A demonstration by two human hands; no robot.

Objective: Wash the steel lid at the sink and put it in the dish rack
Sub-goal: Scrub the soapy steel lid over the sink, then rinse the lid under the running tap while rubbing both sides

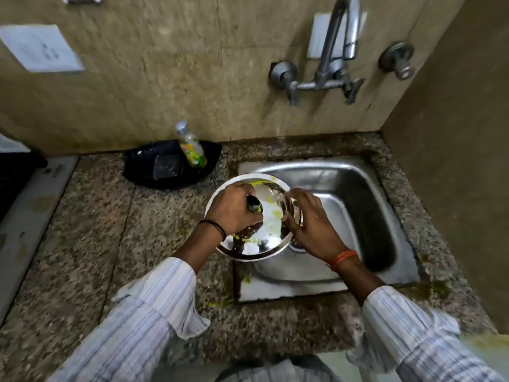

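The round steel lid (264, 227) hangs over the left edge of the sink, smeared with green-yellow residue. My left hand (234, 208) grips its black knob from above. My right hand (305, 219) rests on the lid's right rim, fingers curled over the edge and holding something shiny that is too blurred to name. No water runs from the tap (334, 42) above.
The steel sink (358, 194) is set into a speckled granite counter (96, 244). A black tray (143, 166) behind the lid holds a scrub pad (167, 166) and a dish-soap bottle (192, 146). Walls close in behind and at the right. No dish rack is in view.
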